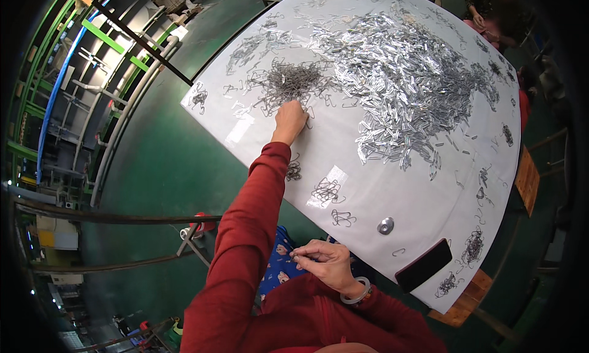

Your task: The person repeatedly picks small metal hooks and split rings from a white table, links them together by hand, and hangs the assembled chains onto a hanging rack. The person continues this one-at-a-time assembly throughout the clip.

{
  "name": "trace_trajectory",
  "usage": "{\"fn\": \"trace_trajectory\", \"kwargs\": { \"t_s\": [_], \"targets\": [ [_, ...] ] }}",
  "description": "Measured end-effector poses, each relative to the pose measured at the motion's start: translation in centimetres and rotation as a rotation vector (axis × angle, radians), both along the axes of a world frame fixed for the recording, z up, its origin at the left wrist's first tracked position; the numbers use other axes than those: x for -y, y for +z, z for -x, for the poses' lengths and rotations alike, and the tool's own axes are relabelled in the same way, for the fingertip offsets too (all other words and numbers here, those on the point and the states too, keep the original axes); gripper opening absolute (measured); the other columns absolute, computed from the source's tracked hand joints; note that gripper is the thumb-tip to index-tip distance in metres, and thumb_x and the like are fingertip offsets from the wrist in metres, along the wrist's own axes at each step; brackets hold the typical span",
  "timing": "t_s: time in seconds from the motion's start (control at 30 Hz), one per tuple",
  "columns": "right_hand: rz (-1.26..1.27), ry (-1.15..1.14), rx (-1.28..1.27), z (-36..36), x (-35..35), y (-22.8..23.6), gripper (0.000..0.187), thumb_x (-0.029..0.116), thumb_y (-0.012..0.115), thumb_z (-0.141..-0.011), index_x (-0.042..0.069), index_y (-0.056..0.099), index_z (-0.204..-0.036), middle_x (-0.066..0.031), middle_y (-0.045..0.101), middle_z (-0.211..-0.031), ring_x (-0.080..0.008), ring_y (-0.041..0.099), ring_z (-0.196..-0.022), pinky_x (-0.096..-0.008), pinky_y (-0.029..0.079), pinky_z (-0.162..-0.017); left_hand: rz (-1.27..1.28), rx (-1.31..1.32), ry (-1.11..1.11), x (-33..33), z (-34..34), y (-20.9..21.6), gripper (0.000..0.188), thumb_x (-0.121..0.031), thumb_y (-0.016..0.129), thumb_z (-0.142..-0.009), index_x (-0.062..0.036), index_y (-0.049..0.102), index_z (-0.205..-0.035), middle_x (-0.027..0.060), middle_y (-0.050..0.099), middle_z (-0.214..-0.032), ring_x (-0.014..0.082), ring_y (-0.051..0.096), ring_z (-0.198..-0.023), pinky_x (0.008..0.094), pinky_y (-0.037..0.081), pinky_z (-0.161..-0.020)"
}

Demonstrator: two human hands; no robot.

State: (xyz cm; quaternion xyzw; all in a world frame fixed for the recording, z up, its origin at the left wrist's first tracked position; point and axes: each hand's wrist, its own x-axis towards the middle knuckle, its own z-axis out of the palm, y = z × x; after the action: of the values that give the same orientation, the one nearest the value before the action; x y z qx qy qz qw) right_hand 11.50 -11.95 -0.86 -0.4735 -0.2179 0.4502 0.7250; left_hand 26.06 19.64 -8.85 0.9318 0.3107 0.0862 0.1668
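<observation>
At the near edge of a heap of dark bent wire hooks (294, 79), my left hand (289, 121) is closed, its fingers curled down onto the hooks. A hook shows beside its knuckles; what the fingertips hold is hidden. Close to my body, below the table edge, my right hand (325, 262) pinches a small dark piece between thumb and forefinger, too small to name. A clear bangle circles that wrist. To the right of the hook heap spreads a large pile of shiny, flat, elongated metal clips (399, 77). Small bunches of hooks (326, 191) lie nearer me.
The white table (362, 199) also bears a dark phone (423, 266) and a round metal disc (385, 225). More hook bunches (472, 247) line its right edge. Another person's hand (478, 20) is at the far right. Wooden stools (526, 180) stand alongside; metal racks (123, 101) stand left.
</observation>
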Motion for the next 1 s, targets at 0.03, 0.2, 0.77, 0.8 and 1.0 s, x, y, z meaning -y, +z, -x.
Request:
{"fn": "trace_trajectory", "kwargs": {
  "t_s": [0.03, 0.2, 0.77, 0.8, 1.0],
  "targets": [
    [0.011, 0.008, 0.015, 0.0, 0.1, 0.0, 0.014, -0.013, 0.063, -0.083, -0.009, 0.068, -0.095, -0.0126, 0.067, -0.090, -0.0143, 0.067, -0.077, -0.0238, 0.057, -0.069, -0.051, 0.019, -0.025, -0.2, -0.3, -0.5, 0.026, -0.023, 0.068, -0.081, 0.0019, 0.066, -0.075, 0.0216, 0.066, -0.075, 0.0388, 0.065, -0.075, 0.0464, 0.051, -0.069],
    [-0.007, 0.026, 0.088, 0.4, 0.4, -0.1, 0.013, -0.013, 0.063, -0.084, -0.009, 0.067, -0.096, -0.0124, 0.067, -0.091, -0.0144, 0.067, -0.078, -0.0243, 0.057, -0.071, -0.080, 0.177, -0.138, 0.7, 1.8, -0.6, 0.011, -0.011, 0.063, -0.082, -0.0008, 0.066, -0.080, 0.0209, 0.068, -0.084, 0.0401, 0.065, -0.079, 0.0490, 0.052, -0.070],
    [0.045, -0.073, 0.148, 2.8, 0.5, 0.8, 0.014, -0.011, 0.064, -0.084, -0.008, 0.068, -0.096, -0.0120, 0.068, -0.092, -0.0136, 0.067, -0.077, -0.0237, 0.056, -0.068, 0.735, 0.678, -0.178, 14.3, 23.1, 11.6, 0.012, -0.007, 0.057, -0.093, 0.0044, 0.060, -0.092, 0.0087, 0.067, -0.080, 0.0132, 0.064, -0.074, 0.0263, 0.051, -0.070],
    [0.066, -0.082, 0.166, 2.8, 0.5, 0.9, 0.013, -0.011, 0.064, -0.084, -0.008, 0.068, -0.096, -0.0120, 0.068, -0.093, -0.0135, 0.067, -0.078, -0.0237, 0.057, -0.068, 0.698, 0.614, -0.157, 15.9, 25.1, 12.5, 0.009, -0.004, 0.059, -0.091, 0.0040, 0.061, -0.091, 0.0094, 0.067, -0.080, 0.0142, 0.064, -0.076, 0.0272, 0.050, -0.072],
    [0.022, -0.130, 0.159, 2.8, 0.6, 1.1, 0.017, -0.007, 0.064, -0.084, -0.005, 0.069, -0.100, -0.0092, 0.069, -0.092, -0.0134, 0.068, -0.083, -0.0239, 0.057, -0.072, 0.364, 0.679, -0.238, 20.4, 27.8, 12.9, 0.012, 0.001, 0.068, -0.080, -0.0021, 0.060, -0.089, 0.0108, 0.064, -0.095, 0.0271, 0.061, -0.091, 0.0352, 0.049, -0.078]
  ]
}}
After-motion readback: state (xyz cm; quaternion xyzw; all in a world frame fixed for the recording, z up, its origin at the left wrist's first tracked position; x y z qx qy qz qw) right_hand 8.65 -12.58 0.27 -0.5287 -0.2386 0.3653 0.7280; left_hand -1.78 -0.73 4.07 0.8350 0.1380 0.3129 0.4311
